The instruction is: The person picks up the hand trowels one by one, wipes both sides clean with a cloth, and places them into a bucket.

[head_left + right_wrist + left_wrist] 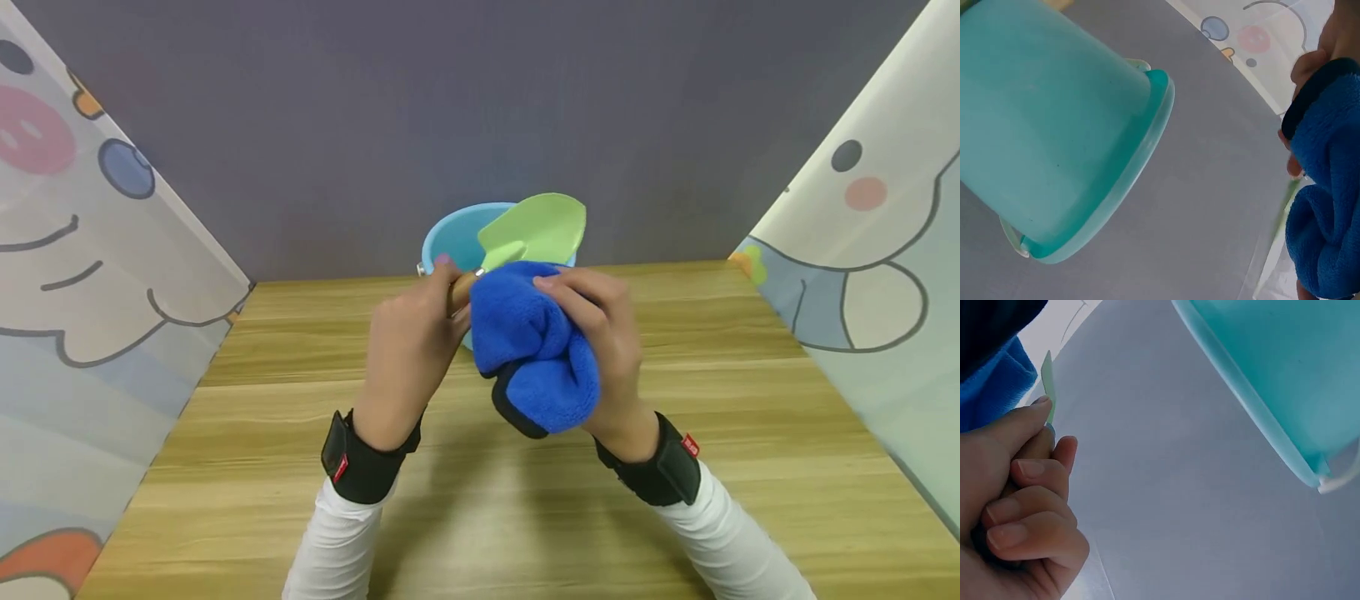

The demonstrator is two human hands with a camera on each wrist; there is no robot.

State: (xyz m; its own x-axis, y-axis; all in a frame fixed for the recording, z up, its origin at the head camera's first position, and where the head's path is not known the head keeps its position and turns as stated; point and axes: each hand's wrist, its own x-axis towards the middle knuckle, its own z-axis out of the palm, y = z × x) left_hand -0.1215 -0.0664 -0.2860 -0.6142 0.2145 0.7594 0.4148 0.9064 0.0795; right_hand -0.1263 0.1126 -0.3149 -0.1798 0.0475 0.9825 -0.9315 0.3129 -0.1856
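My left hand (412,342) grips the brown handle (462,290) of a small trowel, its fingers curled round it in the left wrist view. The trowel's light green blade (543,227) points away from me, up and to the right. In my right hand (611,333) is a bunched blue cloth (536,333) with a black edge, held against the trowel near the handle. Behind both hands stands a light blue bucket (450,237), partly hidden by the trowel and cloth. The right wrist view shows the bucket's side (1054,119) and part of its white handle (1013,237).
A wood-grain table (285,433) lies under the hands, with a dark grey panel (480,108) rising at its back. Cartoon-printed sheets (112,292) flank it on the left and right.
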